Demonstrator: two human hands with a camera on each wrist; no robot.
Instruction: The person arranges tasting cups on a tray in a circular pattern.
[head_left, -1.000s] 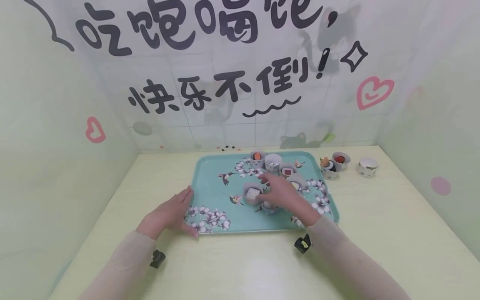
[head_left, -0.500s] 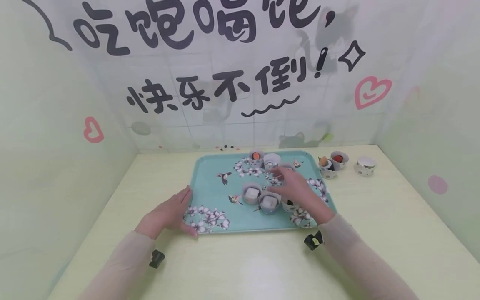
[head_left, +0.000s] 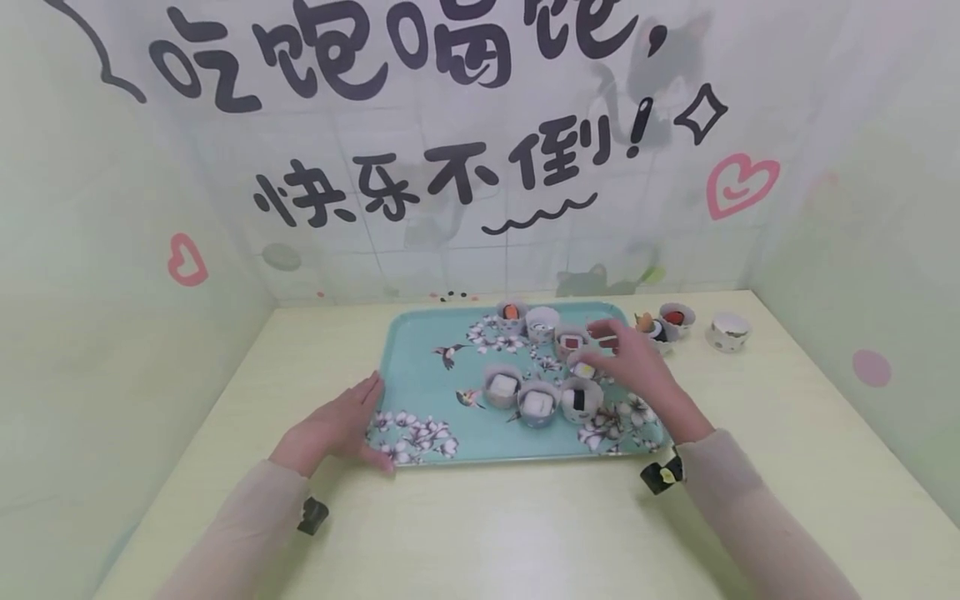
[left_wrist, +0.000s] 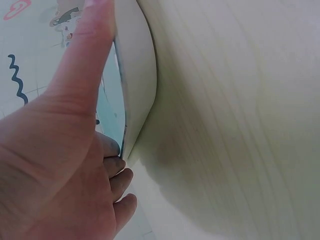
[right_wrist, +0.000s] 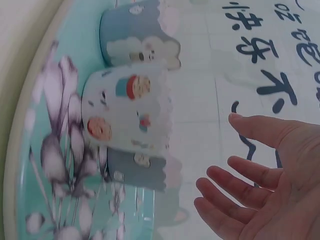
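Observation:
My left hand (head_left: pixel 337 425) rests at the near left corner of a teal tray (head_left: pixel 416 354), fingers along its side and thumb at its front edge. In the left wrist view the thumb (left_wrist: pixel 85 65) lies straight along the tray's rim. My right hand (head_left: pixel 641 362) hovers over the tray's right part, fingers spread and holding nothing. Below and left of it stand several scalloped paper cups with sushi-like pieces, among them a cup with a dark-banded white piece (head_left: pixel 581 402). In the right wrist view the hand (right_wrist: pixel 255 175) is apart from a patterned cup (right_wrist: pixel 125 110).
Beyond the tray's right side, on the pale table (head_left: pixel 495 533), stand a cup with a red-topped piece (head_left: pixel 677 318) and another with an orange-and-black filling, partly behind my hand. A white cup (head_left: pixel 729 332) stands farther right. A printed curtain (head_left: pixel 450 258) hangs behind.
My right hand has moved rightward from above the front cups toward the tray's right edge, uncovering them, its fingers empty. The left hand stays at the tray's corner.

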